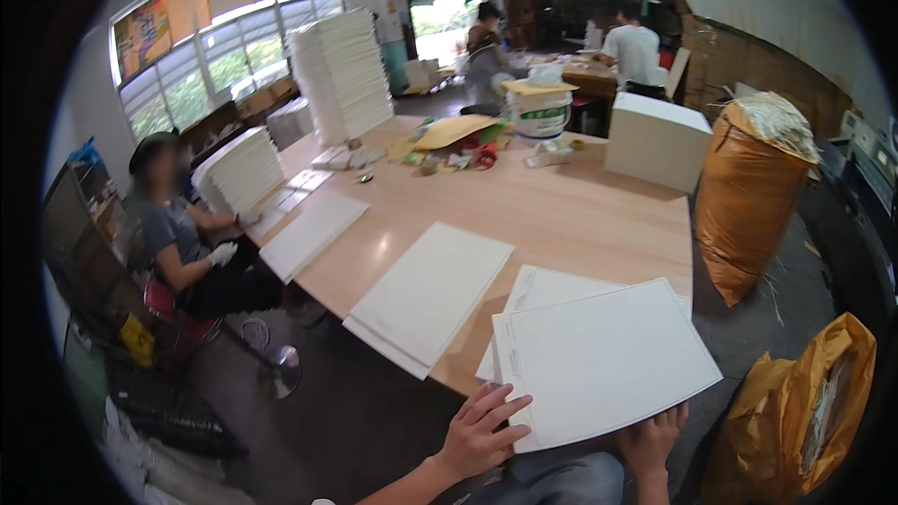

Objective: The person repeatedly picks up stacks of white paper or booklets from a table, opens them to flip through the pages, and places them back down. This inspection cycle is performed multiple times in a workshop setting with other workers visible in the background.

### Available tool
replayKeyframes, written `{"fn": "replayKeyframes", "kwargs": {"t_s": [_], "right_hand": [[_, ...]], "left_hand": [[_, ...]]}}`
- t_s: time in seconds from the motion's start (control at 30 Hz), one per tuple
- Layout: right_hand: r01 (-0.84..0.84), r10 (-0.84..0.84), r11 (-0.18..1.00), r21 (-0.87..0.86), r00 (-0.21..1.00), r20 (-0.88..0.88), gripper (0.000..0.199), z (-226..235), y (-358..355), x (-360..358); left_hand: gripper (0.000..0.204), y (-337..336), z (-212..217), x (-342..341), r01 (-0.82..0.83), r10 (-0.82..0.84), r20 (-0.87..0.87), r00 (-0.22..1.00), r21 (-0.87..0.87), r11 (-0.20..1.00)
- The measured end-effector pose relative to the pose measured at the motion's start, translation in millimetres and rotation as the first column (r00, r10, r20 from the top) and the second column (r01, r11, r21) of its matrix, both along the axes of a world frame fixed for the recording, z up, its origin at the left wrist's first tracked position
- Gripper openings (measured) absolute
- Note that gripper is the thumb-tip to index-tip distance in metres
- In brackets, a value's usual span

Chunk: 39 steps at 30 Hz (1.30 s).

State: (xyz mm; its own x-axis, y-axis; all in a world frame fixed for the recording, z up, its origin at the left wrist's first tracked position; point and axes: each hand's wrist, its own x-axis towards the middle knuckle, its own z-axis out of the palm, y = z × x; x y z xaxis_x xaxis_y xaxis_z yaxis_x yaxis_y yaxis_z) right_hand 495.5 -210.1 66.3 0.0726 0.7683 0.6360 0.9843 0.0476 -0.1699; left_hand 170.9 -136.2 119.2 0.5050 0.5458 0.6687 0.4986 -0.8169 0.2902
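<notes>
A large white board (608, 365) with a thin printed border is tilted over the table's near right edge, overhanging it towards me. My right hand (655, 435) grips its near edge, fingers partly hidden beneath it. My left hand (485, 423) is open, its spread fingers touching the board's near left corner. Another white board (538, 292) lies partly covered underneath. To the left, a flat stack of white boards (435, 295) sits slightly fanned at the table's edge.
The wooden table (599, 224) holds a white bucket (540, 110), a white block-like stack (658, 142), tall stacked boards (341, 79) and clutter. A gloved person (182, 243) sits left. Orange sacks (753, 196) stand right; others work behind.
</notes>
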Motion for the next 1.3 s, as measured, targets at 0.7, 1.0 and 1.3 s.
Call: {"fn": "replayKeyframes", "kwargs": {"t_s": [0.7, 1.0, 1.3], "right_hand": [[0.076, -0.073, 0.996, -0.037, 0.994, 0.080, 0.055, 2.0, 2.6, -4.9], [0.076, -0.072, 0.997, -0.028, 0.992, 0.106, 0.054, -0.6, 2.1, -2.6], [0.087, -0.083, 0.995, -0.047, 0.993, 0.082, 0.052, 6.1, -1.6, -4.1]], "left_hand": [[0.036, 51.4, -18.0, -111.6, 0.666, 0.556, 0.726, 0.406, -0.651, 0.364], [0.027, 132.8, -69.8, -152.1, 0.498, 0.704, 0.674, 0.222, -0.700, 0.512], [0.035, 142.5, -101.2, -150.7, 0.507, 0.812, 0.536, 0.232, -0.779, 0.369]]}}
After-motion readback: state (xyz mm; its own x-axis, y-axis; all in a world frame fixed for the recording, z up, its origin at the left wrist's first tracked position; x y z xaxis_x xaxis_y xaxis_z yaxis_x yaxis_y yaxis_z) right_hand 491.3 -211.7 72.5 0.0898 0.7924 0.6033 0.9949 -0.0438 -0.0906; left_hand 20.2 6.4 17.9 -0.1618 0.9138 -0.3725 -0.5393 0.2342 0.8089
